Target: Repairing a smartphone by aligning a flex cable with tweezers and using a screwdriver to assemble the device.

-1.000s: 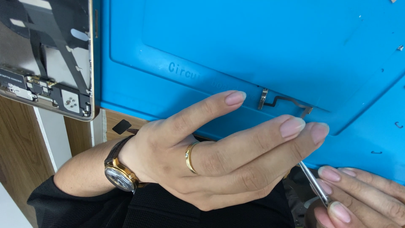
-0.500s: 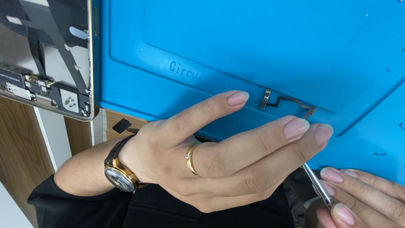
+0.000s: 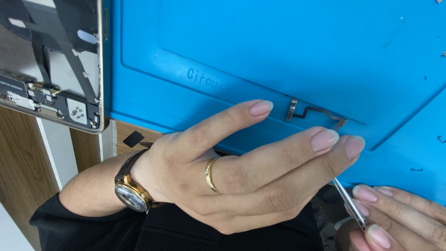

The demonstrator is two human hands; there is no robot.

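My left hand [image 3: 246,172] reaches out flat over the near edge of a blue silicone work mat [image 3: 278,51], fingers spread and empty, with a gold ring and a wristwatch on it. Just beyond its fingertips a small flex cable with metal ends [image 3: 316,114] lies on the mat. At the bottom right, my right hand [image 3: 395,214] pinches slim metal tweezers [image 3: 348,204], whose tips are hidden behind my left fingers.
An opened phone housing [image 3: 51,69] with a gold frame and exposed parts lies at the top left, overlapping the mat's left edge. A wooden table [image 3: 23,158] shows beneath it, with a small black piece [image 3: 134,138] lying near the mat's edge. Tiny loose parts [image 3: 441,138] dot the mat's right side.
Almost nothing differs; my left hand has drifted very slightly, and my right hand still holds the tweezers at the bottom right.
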